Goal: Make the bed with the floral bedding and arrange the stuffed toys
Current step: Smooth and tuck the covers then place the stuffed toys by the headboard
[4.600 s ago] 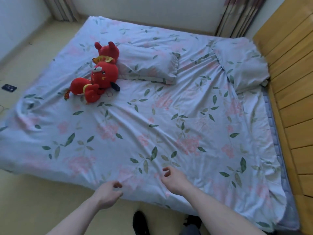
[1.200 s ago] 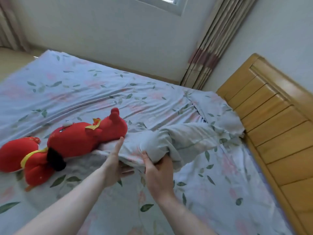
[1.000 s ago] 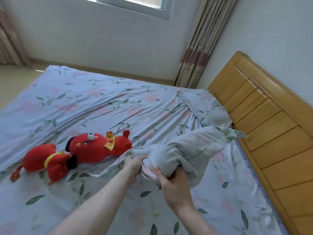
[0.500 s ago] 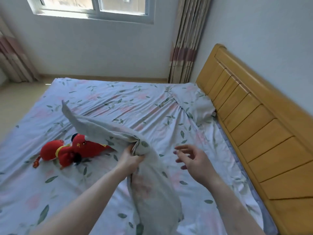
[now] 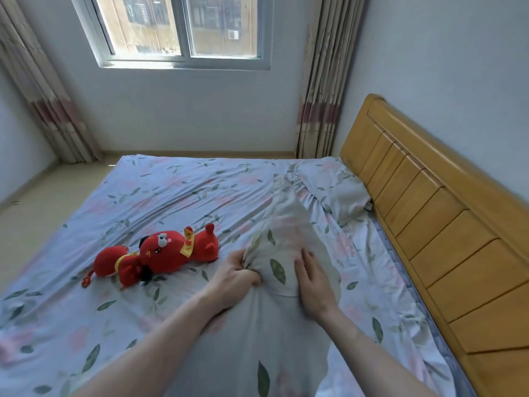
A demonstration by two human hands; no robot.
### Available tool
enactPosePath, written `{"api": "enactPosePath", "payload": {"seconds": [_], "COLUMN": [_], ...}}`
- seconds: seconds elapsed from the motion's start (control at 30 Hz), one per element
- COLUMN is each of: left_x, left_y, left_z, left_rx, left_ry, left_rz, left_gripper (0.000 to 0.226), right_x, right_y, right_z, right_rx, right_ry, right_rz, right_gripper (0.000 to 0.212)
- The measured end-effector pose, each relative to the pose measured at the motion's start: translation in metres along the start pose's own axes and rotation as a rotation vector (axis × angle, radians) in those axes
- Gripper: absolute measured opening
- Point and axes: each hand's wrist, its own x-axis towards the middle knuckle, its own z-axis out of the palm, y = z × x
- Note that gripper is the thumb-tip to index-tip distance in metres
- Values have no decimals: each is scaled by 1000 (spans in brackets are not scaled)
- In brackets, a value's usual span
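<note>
A floral pillow (image 5: 286,224) is lifted off the bed in front of me, its far end pointing up and away. My left hand (image 5: 233,277) grips a bunch of its fabric on the left side. My right hand (image 5: 313,279) lies on its right side with the fingers fairly straight. A red stuffed toy (image 5: 154,256) lies on its side on the floral sheet (image 5: 177,196), just left of my left hand. A second floral pillow (image 5: 335,187) rests flat by the headboard.
The wooden headboard (image 5: 435,224) runs along the right side of the bed. Behind the bed are a wall, a window (image 5: 183,27) and curtains (image 5: 320,81) on both sides. Bare floor (image 5: 43,196) shows at the left.
The pillow has swung from my left side to the front of me, and my right hand, free half a second ago, now lies on it. The view has tilted up toward the window.
</note>
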Motion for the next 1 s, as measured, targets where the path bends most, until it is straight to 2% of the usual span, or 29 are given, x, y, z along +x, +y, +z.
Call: {"api": "enactPosePath", "payload": {"seconds": [0.07, 0.13, 0.2, 0.27, 0.33, 0.43, 0.5, 0.53, 0.6, 0.67, 0.73, 0.8, 0.87, 0.9, 0.97, 1.0], "left_x": [-3, -5, -4, -7, -13, -21, -20, -18, -14, -9, -8, -11, -14, -17, -20, -20], "left_y": [3, 17, 29, 43, 55, 70, 80, 86, 94, 98, 101, 104, 104, 105, 107, 107], "left_z": [8, 22, 32, 46, 57, 60, 52, 45, 34, 30, 38, 52, 67, 71, 70, 65], "left_rx": [-50, -119, -198, -267, -290, -366, -349, -329, -298, -271, -267, -243, -165, -118, 0, 71], "left_ry": [42, 74, 101, 114, 127, 163, 208, 212, 226, 233, 220, 172, 46, -34, -151, -200], "left_rz": [-20, -38, -56, -87, -96, -117, -110, -101, -86, -93, -96, -74, -20, 22, 115, 170], "left_gripper": [41, 44, 46, 47, 51, 46, 48, 49, 48, 47, 48, 49, 50, 50, 46, 41], "right_x": [-8, -26, -46, -55, -49, -40, -38, -39, -44, -53, -60, -59, -51, -47, -47, -49], "right_y": [-7, -33, -54, -44, -14, 46, 68, 68, 41, -6, -41, -43, -11, 12, 47, 59], "right_z": [-17, -21, -9, -2, -11, -35, -48, -55, -68, -76, -70, -57, -48, -47, -54, -59], "right_rx": [27, 41, 4, 7, 32, 55, 117, 141, 208, 244, 192, 128, 127, 148, 117, 106], "right_ry": [107, 154, 131, 182, 221, 92, 60, 115, 264, 346, 319, 273, 273, 236, 57, 29], "right_rz": [-34, -260, -456, -497, -387, -70, 154, 198, 106, -115, -321, -401, -318, -215, 69, 163], "right_gripper": [60, 53, 54, 57, 66, 77, 74, 70, 53, 45, 45, 48, 53, 52, 51, 64]}}
